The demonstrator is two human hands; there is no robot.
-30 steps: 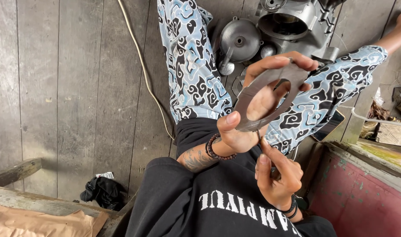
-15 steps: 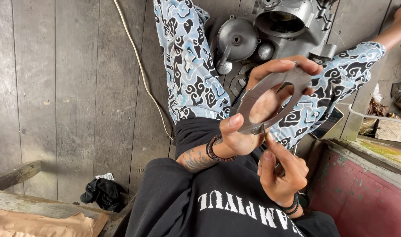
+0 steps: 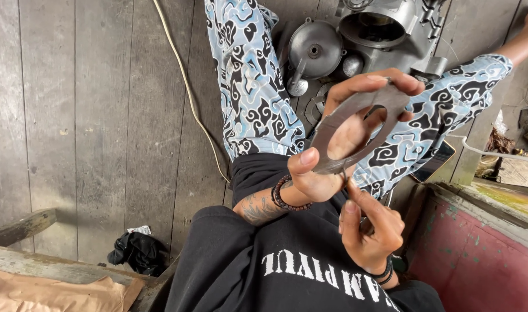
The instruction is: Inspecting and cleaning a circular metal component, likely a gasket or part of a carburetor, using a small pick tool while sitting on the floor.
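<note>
My left hand [image 3: 333,156] holds a flat grey gasket [image 3: 359,124] up over my lap, thumb pressed on its near end and fingers curled round the far edge, so my palm shows through its big oval hole. My right hand [image 3: 371,231] sits just below the gasket, fingers pinched narrow on something thin that reaches up to its near edge; I cannot tell what that tool is, my fingers cover most of it.

The gasket looks thin, so I judge it could bend or tear if I press too hard at that edge, and the tool could slip toward my left thumb.

Beyond the gasket, on the plank floor, lie a round metal cover [image 3: 315,49] and an engine case [image 3: 385,29], the case cut off by the top of the view. Right of the gasket a dark flat thing under my knee stays mostly hidden.
</note>
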